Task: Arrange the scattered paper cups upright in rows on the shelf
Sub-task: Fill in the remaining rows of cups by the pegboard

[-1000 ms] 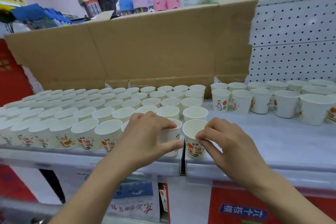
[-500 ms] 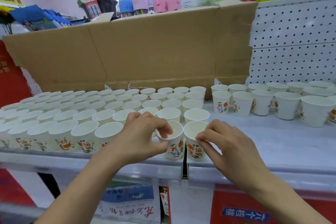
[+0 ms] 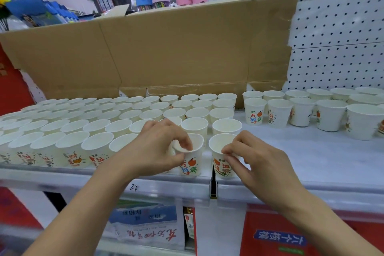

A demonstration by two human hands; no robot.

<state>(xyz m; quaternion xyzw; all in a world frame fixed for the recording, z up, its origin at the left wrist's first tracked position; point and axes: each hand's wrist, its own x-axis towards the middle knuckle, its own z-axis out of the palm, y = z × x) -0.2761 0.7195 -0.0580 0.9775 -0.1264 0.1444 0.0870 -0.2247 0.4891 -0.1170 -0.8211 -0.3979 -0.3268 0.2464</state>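
Note:
White paper cups with red and green print stand upright in tight rows [image 3: 116, 114] across the left and middle of the white shelf [image 3: 311, 164]. My left hand [image 3: 151, 149] pinches the rim of a front-row cup [image 3: 192, 162], tilting it slightly. My right hand [image 3: 255, 162] pinches the near rim of the neighbouring upright cup [image 3: 220, 151] at the shelf's front edge. A looser group of upright cups [image 3: 301, 110] stands at the right rear.
A brown cardboard sheet [image 3: 166, 52] lines the back of the shelf, with white pegboard [image 3: 336, 43] to its right. A black divider clip [image 3: 213, 185] sits on the shelf's front lip between the two held cups. Bare shelf surface lies at the front right.
My left hand shifted from gripping the cup's side to pinching its rim, and the cup's printed face came into view. My right hand stayed on its cup.

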